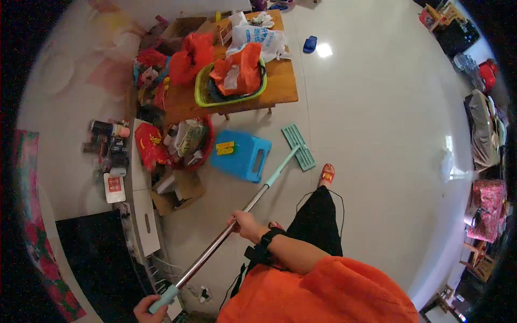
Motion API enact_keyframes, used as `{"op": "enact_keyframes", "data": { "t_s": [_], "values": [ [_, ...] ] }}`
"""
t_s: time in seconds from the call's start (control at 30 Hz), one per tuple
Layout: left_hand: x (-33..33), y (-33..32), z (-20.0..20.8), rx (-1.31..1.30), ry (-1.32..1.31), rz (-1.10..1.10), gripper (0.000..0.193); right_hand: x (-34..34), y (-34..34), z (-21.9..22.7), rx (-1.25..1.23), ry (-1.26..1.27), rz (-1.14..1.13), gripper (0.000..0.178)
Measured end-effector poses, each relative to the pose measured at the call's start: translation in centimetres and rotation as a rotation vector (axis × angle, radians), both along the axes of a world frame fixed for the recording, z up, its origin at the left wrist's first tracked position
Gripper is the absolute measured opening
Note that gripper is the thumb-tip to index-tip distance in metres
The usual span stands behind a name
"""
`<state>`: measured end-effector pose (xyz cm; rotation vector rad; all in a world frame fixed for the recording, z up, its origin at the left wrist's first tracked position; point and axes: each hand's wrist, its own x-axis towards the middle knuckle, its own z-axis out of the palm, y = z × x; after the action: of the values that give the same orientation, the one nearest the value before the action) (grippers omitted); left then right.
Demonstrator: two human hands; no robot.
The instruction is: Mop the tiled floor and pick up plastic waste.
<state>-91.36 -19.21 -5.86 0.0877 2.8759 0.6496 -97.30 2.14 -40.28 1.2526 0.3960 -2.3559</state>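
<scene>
A long flat mop slants across the view. Its silver pole [215, 243] runs from a pale green grip at the lower left to a pale green flat head [299, 147] on the floor. My left hand [147, 309], at the lower left edge, is closed round the grip end. Further up the pole, my right hand [245, 223] wraps round the metal, with a black band [270, 236] on its wrist. The mop head lies just ahead of my foot in a red sandal [327, 175], beside a blue plastic stool [240, 156].
A wooden table [283, 89] carries a yellow-green basket [201, 89] with an orange bag. By the stool stand a red basin [209, 145] full of things and a cardboard box [188, 188]. Left is a white cabinet [144, 218]; a blue slipper [309, 44] lies farther off on the tiles.
</scene>
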Motion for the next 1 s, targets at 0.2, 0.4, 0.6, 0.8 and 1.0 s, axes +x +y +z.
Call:
{"op": "enact_keyframes", "data": {
  "t_s": [0.2,0.4,0.6,0.8,1.0],
  "values": [
    [-7.6,12.1,-4.3,0.016,-0.165,0.087,0.025,-4.5,13.8,-5.2,0.141,0.113,-0.088,0.014],
    [-17.2,34.2,-8.2,0.182,-0.368,-0.005,0.02,-11.2,37.2,-7.8,0.208,0.121,-0.284,0.02],
    [-17.1,49.0,-17.9,0.41,-0.192,-0.378,0.02,-10.9,57.2,-13.3,0.799,0.284,-0.107,0.018],
    [-16.4,53.1,-16.4,0.39,-0.065,-0.762,0.02,-8.9,61.8,-9.4,0.413,0.065,-0.471,0.012],
    [-15.8,47.0,-9.6,0.455,0.089,-0.682,0.015,-1.0,54.4,-4.1,0.249,-0.077,-0.754,0.016]
  ]
}}
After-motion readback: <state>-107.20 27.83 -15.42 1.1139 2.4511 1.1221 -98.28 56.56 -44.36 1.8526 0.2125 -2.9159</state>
